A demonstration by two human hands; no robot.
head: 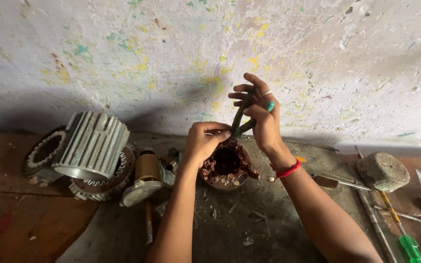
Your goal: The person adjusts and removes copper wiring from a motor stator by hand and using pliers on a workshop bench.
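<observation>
My left hand [204, 141] grips the rim of a round motor stator [227, 165] with reddish copper windings, standing on a grey mat. My right hand [261, 114] is raised above it and closed on the dark green handles of a plier-like cutter [242, 119], whose tip points down to the stator's top edge beside my left fingers. The right hand wears rings and a red thread on the wrist. The cutter's jaws are hidden behind my left fingers.
A ribbed metal motor housing [93, 143] lies at left on stator rings [45, 151], with a rotor on a shaft [147, 175] beside it. A stone [382, 170], metal rods [376, 219], and a green-handled screwdriver [403, 234] lie at right. A paint-spattered wall [210, 53] rises behind.
</observation>
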